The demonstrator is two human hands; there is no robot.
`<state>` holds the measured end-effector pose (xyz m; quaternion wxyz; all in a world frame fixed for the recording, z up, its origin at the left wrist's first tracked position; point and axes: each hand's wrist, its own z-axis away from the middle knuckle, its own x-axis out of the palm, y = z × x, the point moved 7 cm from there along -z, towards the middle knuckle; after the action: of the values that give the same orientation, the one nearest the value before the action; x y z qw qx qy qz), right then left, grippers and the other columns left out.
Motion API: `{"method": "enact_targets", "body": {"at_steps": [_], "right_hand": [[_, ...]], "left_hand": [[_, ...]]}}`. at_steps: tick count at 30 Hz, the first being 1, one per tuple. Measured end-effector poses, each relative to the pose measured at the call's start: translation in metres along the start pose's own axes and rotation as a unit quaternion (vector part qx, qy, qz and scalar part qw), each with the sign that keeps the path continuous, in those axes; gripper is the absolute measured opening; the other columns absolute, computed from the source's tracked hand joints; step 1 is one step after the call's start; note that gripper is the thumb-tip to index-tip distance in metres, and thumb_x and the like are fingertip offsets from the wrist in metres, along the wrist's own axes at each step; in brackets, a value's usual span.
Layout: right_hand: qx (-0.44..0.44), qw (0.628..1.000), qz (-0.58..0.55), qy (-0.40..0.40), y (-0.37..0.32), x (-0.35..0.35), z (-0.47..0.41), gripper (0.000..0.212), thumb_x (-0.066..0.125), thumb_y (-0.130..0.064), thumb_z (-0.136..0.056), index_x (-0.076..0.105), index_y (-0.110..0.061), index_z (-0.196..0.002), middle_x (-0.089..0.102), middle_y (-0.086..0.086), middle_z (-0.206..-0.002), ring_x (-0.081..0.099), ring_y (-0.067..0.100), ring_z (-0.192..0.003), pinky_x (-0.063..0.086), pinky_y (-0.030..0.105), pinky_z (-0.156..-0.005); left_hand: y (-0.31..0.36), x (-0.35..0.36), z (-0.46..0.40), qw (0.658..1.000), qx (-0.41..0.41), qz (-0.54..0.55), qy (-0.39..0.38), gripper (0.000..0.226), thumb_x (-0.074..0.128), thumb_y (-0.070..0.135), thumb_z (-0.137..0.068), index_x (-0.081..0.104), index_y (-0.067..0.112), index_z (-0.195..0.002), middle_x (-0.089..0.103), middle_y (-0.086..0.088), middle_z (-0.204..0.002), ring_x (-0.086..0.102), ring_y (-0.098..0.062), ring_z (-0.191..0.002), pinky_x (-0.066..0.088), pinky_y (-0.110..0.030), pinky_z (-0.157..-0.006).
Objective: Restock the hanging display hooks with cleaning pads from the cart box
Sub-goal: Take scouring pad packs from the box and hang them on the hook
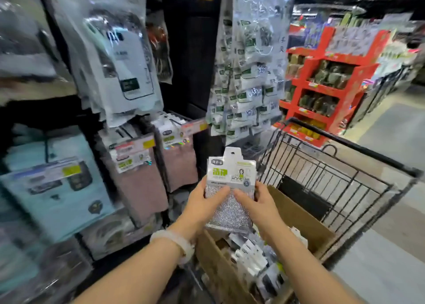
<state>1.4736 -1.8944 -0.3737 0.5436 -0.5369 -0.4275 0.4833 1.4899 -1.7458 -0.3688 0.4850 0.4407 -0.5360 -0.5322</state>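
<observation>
Open air above the box (299, 214) in the cart (345, 179); pink cloths (147, 188) and hanging packs (248, 78) crowd the hooks left and ahead, dark gap between.

A retail shop aisle is showing here: packaged goods are hanging on display hooks (128, 57) with price tags (135, 146), a wire cart (345, 177) is standing by, and red shelving (322, 85) is lining the floor.
</observation>
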Motion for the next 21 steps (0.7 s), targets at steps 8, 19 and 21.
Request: {"method": "enact_targets", "body": {"at_steps": [8, 19, 21], "right_hand": [[-0.086, 0.988, 0.007, -0.125, -0.076, 0.160, 0.067, 0.046, 0.070, -0.020, -0.081, 0.048, -0.016, -0.122, 0.065, -0.003, -0.111, 0.063, 0.003, -0.092, 0.052, 0.015, -0.065], [-0.181, 0.933, -0.057, -0.306, -0.194, 0.456, 0.290, 0.035, 0.068, -0.009, -0.082, 0.054, -0.013, -0.114, 0.068, 0.005, -0.107, 0.065, 0.015, -0.094, 0.053, 0.024, -0.080], [-0.199, 0.913, -0.074, -0.348, -0.214, 0.504, 0.332, 0.033, 0.068, -0.010, -0.082, 0.055, -0.014, -0.112, 0.068, -0.001, -0.102, 0.064, 0.007, -0.086, 0.052, 0.012, -0.068]], "left_hand": [[0.078, -0.154, 0.108, 0.988, 0.074, -0.033, 0.132, 0.032, 0.066, 0.030, -0.085, 0.057, 0.029, -0.116, 0.067, 0.008, -0.111, 0.064, -0.010, -0.100, 0.053, -0.021, -0.077], [0.193, -0.430, 0.364, 0.925, 0.162, -0.097, 0.330, 0.025, 0.070, 0.030, -0.081, 0.061, 0.036, -0.104, 0.070, 0.008, -0.107, 0.066, -0.008, -0.098, 0.054, -0.030, -0.085], [0.214, -0.473, 0.411, 0.899, 0.188, -0.119, 0.377, 0.025, 0.072, 0.029, -0.079, 0.061, 0.036, -0.101, 0.071, 0.012, -0.102, 0.066, -0.003, -0.094, 0.053, -0.023, -0.082]]}}
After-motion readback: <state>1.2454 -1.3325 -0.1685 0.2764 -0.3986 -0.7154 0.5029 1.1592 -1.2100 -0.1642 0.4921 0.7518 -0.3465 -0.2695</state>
